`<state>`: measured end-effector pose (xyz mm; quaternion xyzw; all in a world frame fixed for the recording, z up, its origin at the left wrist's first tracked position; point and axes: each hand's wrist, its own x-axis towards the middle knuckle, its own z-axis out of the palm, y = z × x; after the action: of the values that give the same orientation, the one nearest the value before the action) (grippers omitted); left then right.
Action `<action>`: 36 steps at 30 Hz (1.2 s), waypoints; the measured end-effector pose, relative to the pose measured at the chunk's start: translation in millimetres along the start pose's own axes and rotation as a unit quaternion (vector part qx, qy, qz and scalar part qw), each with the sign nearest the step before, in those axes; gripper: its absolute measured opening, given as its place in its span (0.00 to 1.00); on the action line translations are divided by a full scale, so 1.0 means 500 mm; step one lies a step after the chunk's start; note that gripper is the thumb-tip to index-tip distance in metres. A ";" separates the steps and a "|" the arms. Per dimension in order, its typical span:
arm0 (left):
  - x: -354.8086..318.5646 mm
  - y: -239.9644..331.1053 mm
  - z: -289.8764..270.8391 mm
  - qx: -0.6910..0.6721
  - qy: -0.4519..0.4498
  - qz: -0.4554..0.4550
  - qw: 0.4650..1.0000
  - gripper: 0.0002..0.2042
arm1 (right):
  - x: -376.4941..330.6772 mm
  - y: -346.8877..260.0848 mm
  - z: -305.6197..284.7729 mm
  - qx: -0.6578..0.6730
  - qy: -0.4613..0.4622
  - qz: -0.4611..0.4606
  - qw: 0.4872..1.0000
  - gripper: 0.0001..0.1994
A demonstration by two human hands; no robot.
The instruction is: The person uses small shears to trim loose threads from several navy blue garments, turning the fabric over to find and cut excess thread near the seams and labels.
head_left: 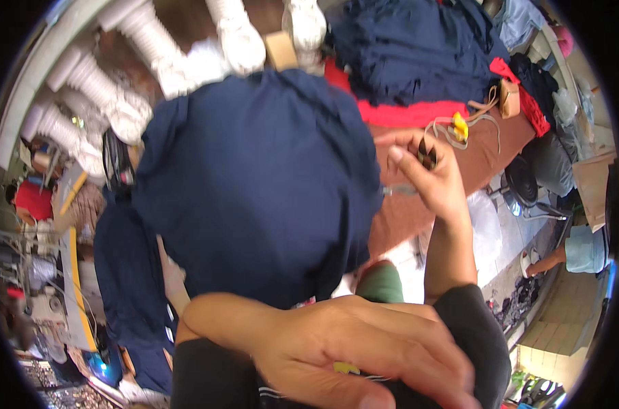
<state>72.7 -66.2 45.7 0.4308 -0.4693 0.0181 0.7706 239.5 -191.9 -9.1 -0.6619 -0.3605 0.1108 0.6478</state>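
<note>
Brown surface (399, 228) runs past navy cloth's (255, 184) edge, right hand (437, 178) curled, grip unclear, left hand (367, 337) extended.

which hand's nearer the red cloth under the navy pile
Right: the right hand is just below the red cloth; the left hand is far lower, near the picture's bottom edge.

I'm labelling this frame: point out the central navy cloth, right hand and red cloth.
Central navy cloth (258, 180): head view, middle of its surface.
Right hand (437, 174): head view, middle of the hand.
Red cloth (418, 114): head view, its visible strip.
</note>
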 end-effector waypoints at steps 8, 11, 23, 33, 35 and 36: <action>-0.087 -0.032 0.220 -0.070 0.002 0.047 0.996 0.15 | -0.180 -0.008 0.037 -0.044 -0.080 -0.054 0.994 0.07; -0.105 -0.039 0.285 -0.082 0.003 0.042 0.996 0.14 | -0.223 -0.035 0.027 -0.066 -0.099 -0.099 0.988 0.07; -0.137 -0.073 0.428 -0.078 0.016 -0.124 0.989 0.10 | -0.353 -0.113 -0.048 -0.156 -0.075 -0.148 0.974 0.09; -0.059 -0.238 0.533 0.351 -0.120 0.108 0.922 0.09 | -0.273 0.018 -0.085 -0.260 -0.097 0.000 0.961 0.10; -0.050 -0.244 0.535 0.322 -0.094 0.146 0.931 0.08 | -0.261 0.019 -0.044 -0.312 -0.143 0.048 0.938 0.11; -0.060 -0.246 0.520 0.340 -0.095 0.105 0.930 0.07 | -0.249 0.030 -0.037 -0.333 -0.149 0.032 0.931 0.12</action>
<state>-74.9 -309.0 -6.9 0.6148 -0.5489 0.2162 0.5235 166.5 -282.0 -60.6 -0.8264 -0.4481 0.1027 0.3252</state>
